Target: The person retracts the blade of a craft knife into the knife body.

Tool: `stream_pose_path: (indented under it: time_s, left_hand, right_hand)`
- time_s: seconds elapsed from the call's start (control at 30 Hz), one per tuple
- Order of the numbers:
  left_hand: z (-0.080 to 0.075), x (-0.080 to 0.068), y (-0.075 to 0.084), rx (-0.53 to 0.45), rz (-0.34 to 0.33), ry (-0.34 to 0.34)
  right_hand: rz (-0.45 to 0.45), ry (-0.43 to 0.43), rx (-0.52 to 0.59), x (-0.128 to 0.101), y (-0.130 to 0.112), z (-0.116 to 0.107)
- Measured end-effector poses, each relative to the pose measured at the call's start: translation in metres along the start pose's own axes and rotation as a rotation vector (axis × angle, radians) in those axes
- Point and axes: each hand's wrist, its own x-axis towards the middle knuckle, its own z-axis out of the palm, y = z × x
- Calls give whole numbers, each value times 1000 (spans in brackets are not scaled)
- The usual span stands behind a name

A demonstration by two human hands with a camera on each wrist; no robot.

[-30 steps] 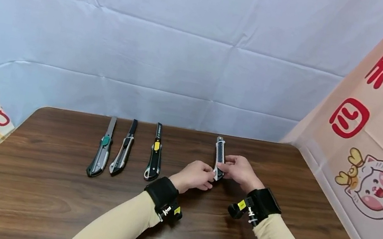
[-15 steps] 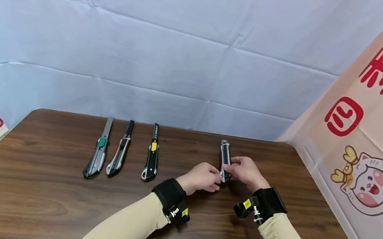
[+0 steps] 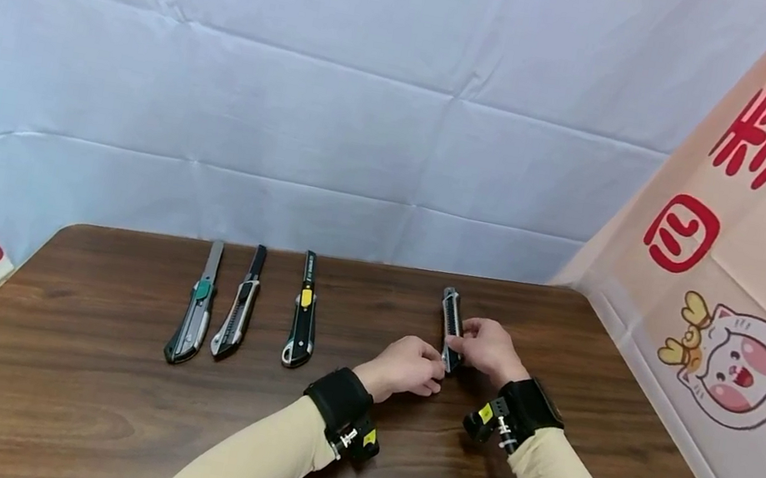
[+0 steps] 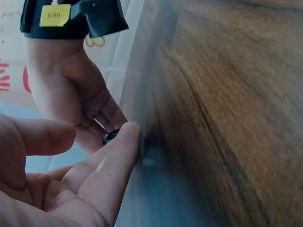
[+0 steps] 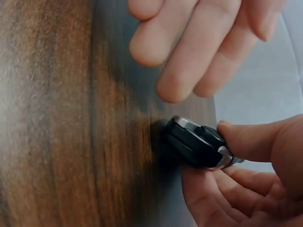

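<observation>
Beige sleeves: both forearms reach in from the near edge, each with a black wrist strap.
Left hand [image 3: 407,366]: fingers relaxed and apart, one fingertip [image 4: 129,132] touching the butt end of the grey utility knife [image 3: 450,328]; it grips nothing.
Right hand [image 3: 489,350]: thumb and fingers pinched round the knife's near end [image 5: 201,142], just right of the left hand.
Grey utility knife: lies flat on the table, tip pointing away, near end between the two hands; dark ribbed body with silvery metal edges.
Table [image 3: 61,388]: dark brown wood grain, smooth, rounded far corners.
Other knives: green-slider knife [image 3: 196,302], grey-black knife [image 3: 239,304] and yellow-slider knife [image 3: 303,312] lie side by side, well left of the hands.
Backdrop: creased pale blue sheet [image 3: 301,90]; peach cloth with red characters and a cartoon cat [image 3: 734,366] at right.
</observation>
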Motion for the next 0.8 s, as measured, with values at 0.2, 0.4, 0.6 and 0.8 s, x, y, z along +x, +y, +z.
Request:
stream_pose_path:
  time_s: [0.2,0.4,0.6,0.8]
  left_hand:
    - [-4,-5,-1,11,9,-10]
    - [-10,-13,1,-2,13,-6]
    - [-15,-18,0,0,13,-19]
    - [-23,-20,-2,5,17,-12]
  right_hand:
    - [14,31,-44,0,1,2]
    - [6,29,-55,-3,2,0]
    - [4,36,-63,-5,6,-4]
    - [4,47,-45,-6,8,-9]
